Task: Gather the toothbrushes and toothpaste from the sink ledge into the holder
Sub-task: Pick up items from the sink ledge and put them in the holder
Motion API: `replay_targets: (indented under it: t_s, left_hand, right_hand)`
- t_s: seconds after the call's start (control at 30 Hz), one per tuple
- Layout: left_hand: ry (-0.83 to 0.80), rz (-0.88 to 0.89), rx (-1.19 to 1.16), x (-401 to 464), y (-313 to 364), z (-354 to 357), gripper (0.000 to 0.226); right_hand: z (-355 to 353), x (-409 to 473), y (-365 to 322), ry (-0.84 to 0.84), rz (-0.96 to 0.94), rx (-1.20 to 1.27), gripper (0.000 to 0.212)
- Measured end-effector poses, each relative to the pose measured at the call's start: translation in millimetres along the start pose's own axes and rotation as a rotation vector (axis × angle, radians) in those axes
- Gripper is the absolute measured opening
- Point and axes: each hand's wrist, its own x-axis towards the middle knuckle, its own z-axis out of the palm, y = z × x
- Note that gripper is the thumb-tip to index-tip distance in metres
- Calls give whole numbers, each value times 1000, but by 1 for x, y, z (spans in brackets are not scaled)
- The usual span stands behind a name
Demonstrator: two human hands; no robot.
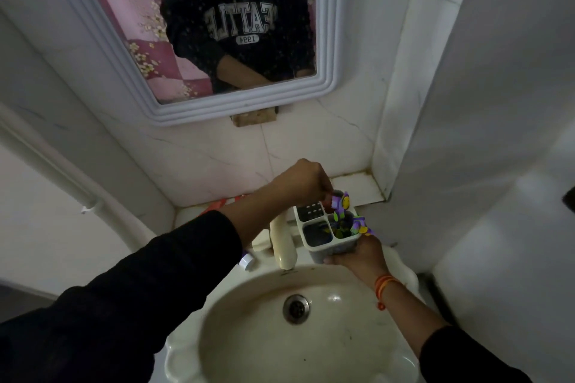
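Note:
A white holder with several compartments sits at the back right of the sink, tilted toward me. My right hand grips its front lower corner. My left hand reaches across above it, fingers closed on a purple toothbrush with a yellow figure, whose lower end stands in the holder's right compartment. Another purple toothbrush leans out at the holder's right rim. A red and white tube, likely the toothpaste, lies on the ledge behind my left forearm, mostly hidden.
A cream tap juts over the white basin with its metal drain. A small white cap-like object lies left of the tap. A framed mirror hangs on the tiled wall; a wall corner stands close at right.

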Motion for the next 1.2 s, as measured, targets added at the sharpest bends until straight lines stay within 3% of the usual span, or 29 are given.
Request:
replay_targets:
  t_s: [0.1,0.27,0.43,0.63,0.77,0.83,0.97,1.03,1.13,1.2]
  left_hand:
    - [-101,-45,10,4,-8,-5,26]
    - [-53,-185,-85,10,-47,-8,24]
    - [-164,-304,112,9,-99,17,30]
    - [-173,-276,240,10,-123,49,51]
    - [-206,-201,349,11,-115,52,39]
    - [-240,-208,359,10,-112,49,33]
    - [-321,-207,371,19,-117,48,39]
    - [-336,-118,378,32,-135,61,53]
    - [-240,-65,443,31,-131,56,38]
    - [-137,-24,442,20,-109,34,38]
  right_hand:
    - [-1,0,2,4,13,-32,78]
    - [-3,-2,6,53,23,-60,77]
    - [-3,1,7,17,59,-6,66]
    - [-1,5,18,47,22,15,84]
    - [1,4,9,-24,70,76,61]
    - [2,7,12,1,83,91,61]
    - [-2,4,10,-44,155,-115,33]
    - [-1,4,7,-32,126,-59,42]
    - [0,3,8,26,13,50,79]
    - [0,4,11,38,27,34,80]
